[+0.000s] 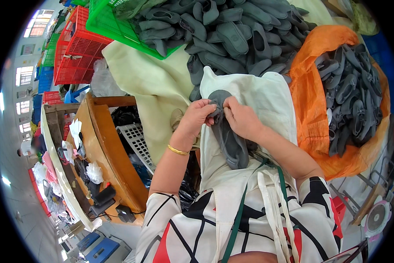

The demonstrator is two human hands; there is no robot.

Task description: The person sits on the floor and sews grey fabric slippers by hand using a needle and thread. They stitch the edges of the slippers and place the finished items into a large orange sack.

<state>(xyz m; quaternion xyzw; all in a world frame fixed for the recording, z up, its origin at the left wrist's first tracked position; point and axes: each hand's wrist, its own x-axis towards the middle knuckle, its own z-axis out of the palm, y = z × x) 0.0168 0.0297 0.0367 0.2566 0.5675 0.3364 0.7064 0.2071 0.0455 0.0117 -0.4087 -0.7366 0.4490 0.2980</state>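
A dark grey slip-on shoe point(230, 147) lies lengthwise over the white cloth point(273, 94) on my lap. My left hand point(197, 116) pinches the left edge of its upper near the far end. From the other side, my right hand point(242, 117) grips the same part with fingers closed. Both hands are close together, and the fingertips partly hide the shoe's opening. Beyond my knees rises a large heap of similar grey shoes point(232, 39).
An orange sack point(311, 109) full of grey shoes stands at the right. A green crate point(118, 30) touches the heap at the far left, with red crates point(80, 48) behind. A wooden desk point(113, 162) is on my left, a small fan point(376, 218) at lower right.
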